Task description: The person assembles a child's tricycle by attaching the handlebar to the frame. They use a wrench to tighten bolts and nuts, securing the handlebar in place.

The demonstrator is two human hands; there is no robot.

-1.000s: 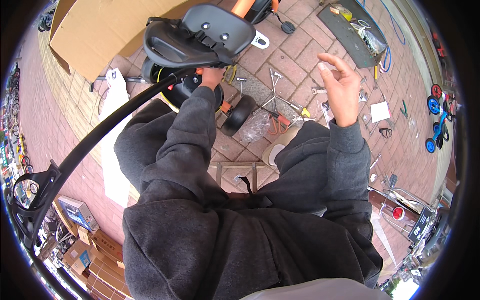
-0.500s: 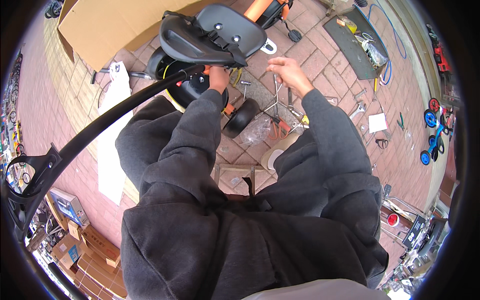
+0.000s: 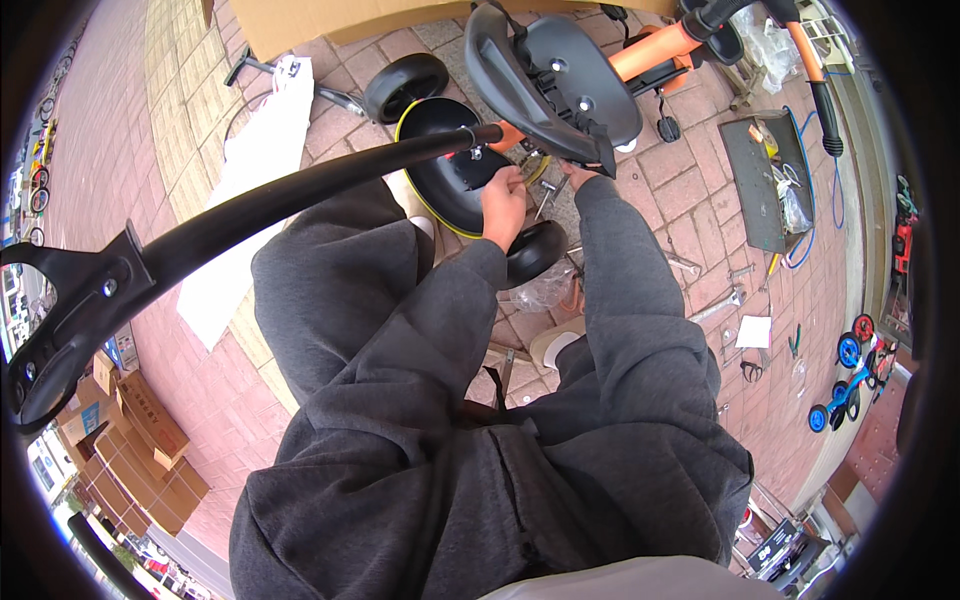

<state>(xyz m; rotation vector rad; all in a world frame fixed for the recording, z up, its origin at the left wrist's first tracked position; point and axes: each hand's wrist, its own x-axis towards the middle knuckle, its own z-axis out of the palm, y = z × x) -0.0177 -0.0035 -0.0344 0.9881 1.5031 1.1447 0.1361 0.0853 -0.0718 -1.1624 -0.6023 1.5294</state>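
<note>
In front of me is a child's tricycle with a black seat (image 3: 585,80) and an orange frame tube (image 3: 655,50). Its long black push bar (image 3: 300,190) slants toward me on the left. Over the right edge of a black round basin with a yellow rim (image 3: 425,185), my left hand (image 3: 505,208) has its fingers drawn together near a bolted joint; whatever they pinch is too small to make out. My right hand (image 3: 577,176) reaches under the seat's near edge, where the seat and strap hide most of its fingers. A black wheel (image 3: 537,252) lies just below my left hand.
A T-handled wrench (image 3: 545,200) lies between my hands. To the right are an open tool tray (image 3: 765,185), a wrench (image 3: 718,304) and a white paper (image 3: 753,332). Cardboard (image 3: 340,20) borders the far side; a white sheet (image 3: 250,215) lies left.
My right hand has gone from the open space right of the seat to under its edge. My left hand has come out from beneath the seat. The tricycle appears farther right in view.
</note>
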